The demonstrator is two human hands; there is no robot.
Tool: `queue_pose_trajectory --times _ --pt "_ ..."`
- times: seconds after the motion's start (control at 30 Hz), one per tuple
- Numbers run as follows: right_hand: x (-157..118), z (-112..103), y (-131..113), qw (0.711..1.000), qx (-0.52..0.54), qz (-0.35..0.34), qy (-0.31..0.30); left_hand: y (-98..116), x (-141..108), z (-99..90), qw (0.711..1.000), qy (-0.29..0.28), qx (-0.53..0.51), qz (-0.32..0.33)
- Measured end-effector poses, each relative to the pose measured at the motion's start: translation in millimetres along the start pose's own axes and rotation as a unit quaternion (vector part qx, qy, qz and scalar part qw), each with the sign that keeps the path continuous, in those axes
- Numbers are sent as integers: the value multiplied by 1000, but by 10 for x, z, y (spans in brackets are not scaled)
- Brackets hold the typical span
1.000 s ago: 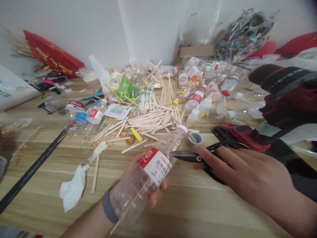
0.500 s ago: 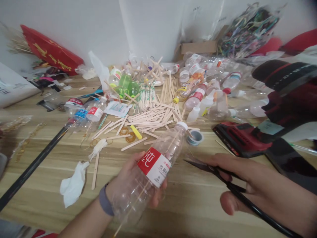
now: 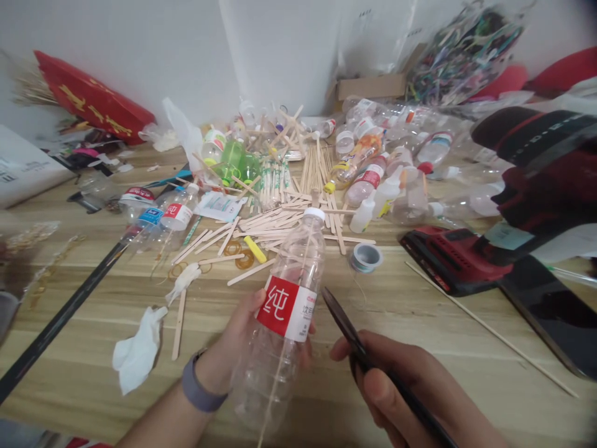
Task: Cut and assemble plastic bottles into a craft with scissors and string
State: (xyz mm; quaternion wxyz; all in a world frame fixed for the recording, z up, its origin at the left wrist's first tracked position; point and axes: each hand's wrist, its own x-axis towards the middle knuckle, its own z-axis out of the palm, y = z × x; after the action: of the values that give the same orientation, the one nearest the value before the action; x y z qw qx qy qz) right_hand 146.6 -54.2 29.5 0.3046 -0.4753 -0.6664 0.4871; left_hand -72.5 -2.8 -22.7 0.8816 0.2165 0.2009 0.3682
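Observation:
My left hand [image 3: 240, 339] is wrapped round a clear plastic bottle [image 3: 284, 370] with a white cap and a red-and-white label. The bottle leans slightly, cap end away from me, and a thin wooden stick runs lengthwise through it and out at the bottom. In my right hand [image 3: 396, 367] are black scissors [image 3: 340, 317], their blades together and the tip close beside the label. Whether the tip touches the bottle, I cannot tell. Behind the bottle lies a heap of flat wooden craft sticks [image 3: 275, 224]. A small spool of line [image 3: 366, 257] stands to its right.
A red and black cordless drill [image 3: 466, 258] stands at the right, beside a dark phone [image 3: 550, 317] and a thin stick [image 3: 494, 336]. Many empty bottles [image 3: 373, 177] crowd the back. A black pole [image 3: 65, 317], crumpled tissue [image 3: 138, 351] and rubber bands [image 3: 245, 260] lie leftward.
The bottle has turned more upright in my left hand and shifted a little left. My right hand has moved left and down, bringing the scissors beside the label; the blades now point up and away.

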Motion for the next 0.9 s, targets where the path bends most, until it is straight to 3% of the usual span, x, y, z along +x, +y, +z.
queue_pose_trajectory --times 0.07,0.13,0.17,0.23,0.3,0.4,0.5,0.7,0.9 --pt "34 -66 54 994 -91 -52 19 27 5 -8 1000 -1 -14 -18" --pt "52 -198 130 962 -234 -129 53 74 13 -19 998 -23 -32 -47" --pt "57 -281 161 928 -320 -169 82 101 19 -24 997 -35 -37 -65" --pt "71 -460 190 818 -498 -245 152 153 32 -28 991 -53 -42 -114" --pt "99 -635 171 714 -622 -271 173 189 42 -26 985 -54 -50 -156" --pt "163 -834 100 632 -703 -290 152 207 45 -10 977 -59 -65 -194" --pt "225 -927 45 607 -716 -318 137 213 30 20 977 -73 -69 -188" --pt "302 -938 12 598 -706 -362 115 215 0 106 981 -61 -55 -178" --pt "307 -985 15 594 -714 -358 93 171 -6 115 987 -51 -32 -152"
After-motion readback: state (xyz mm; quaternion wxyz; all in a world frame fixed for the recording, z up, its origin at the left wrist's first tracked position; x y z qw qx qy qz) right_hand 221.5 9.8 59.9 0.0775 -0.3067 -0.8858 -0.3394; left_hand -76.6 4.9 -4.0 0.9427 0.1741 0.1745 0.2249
